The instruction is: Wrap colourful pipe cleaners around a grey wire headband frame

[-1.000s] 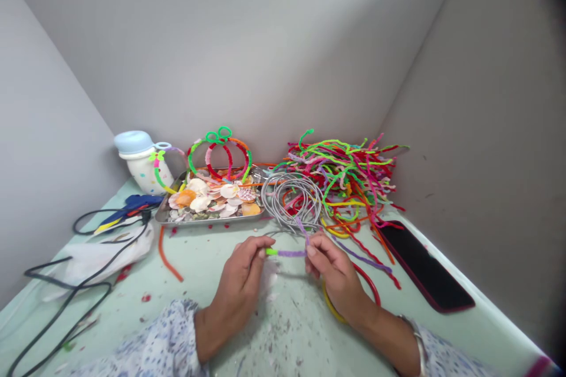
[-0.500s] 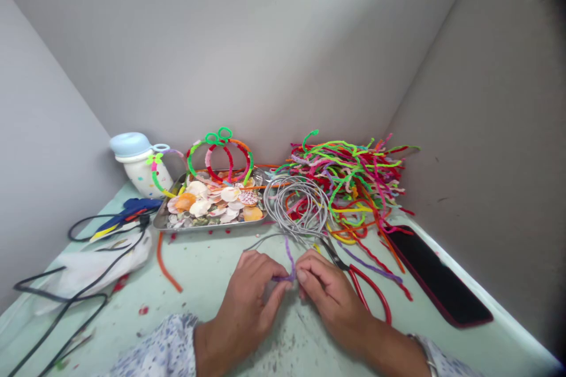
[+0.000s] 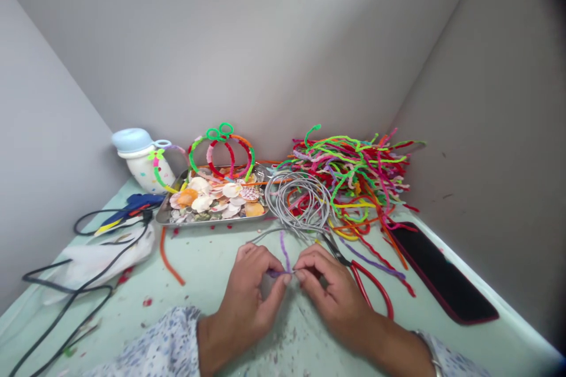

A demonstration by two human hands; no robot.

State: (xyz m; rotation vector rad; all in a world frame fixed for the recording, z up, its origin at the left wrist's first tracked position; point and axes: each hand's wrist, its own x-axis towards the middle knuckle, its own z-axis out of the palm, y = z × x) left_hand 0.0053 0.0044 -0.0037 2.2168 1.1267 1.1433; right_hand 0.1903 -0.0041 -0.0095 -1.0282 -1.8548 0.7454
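Note:
A purple fuzzy stem (image 3: pixel 285 252) is pinched in my left hand (image 3: pixel 256 291), with one part sticking up past the fingertips and another running back under the fingers. My right hand (image 3: pixel 329 291) is closed at the stem's right side, its thumb and forefinger pinching a thin end that is too small to make out. Both hands nearly touch at the fingertips. Red-handled scissors (image 3: pixel 375 285) lie beside my right hand, blades partly behind it. A coil of grey wire (image 3: pixel 298 203) rests just beyond the hands.
A metal tray (image 3: pixel 212 222) holds shells and colourful fuzzy rings. Behind it at left leans a white bottle (image 3: pixel 148 172). A pile of fuzzy stems (image 3: pixel 354 171) and a black phone (image 3: pixel 444 274) are at right. Black cables (image 3: pixel 73 291) and a plastic bag (image 3: pixel 104 256) lie left.
The upright part of the purple stem now leans a little to the left. The whole view has shifted slightly. Both hands keep their pinches close together.

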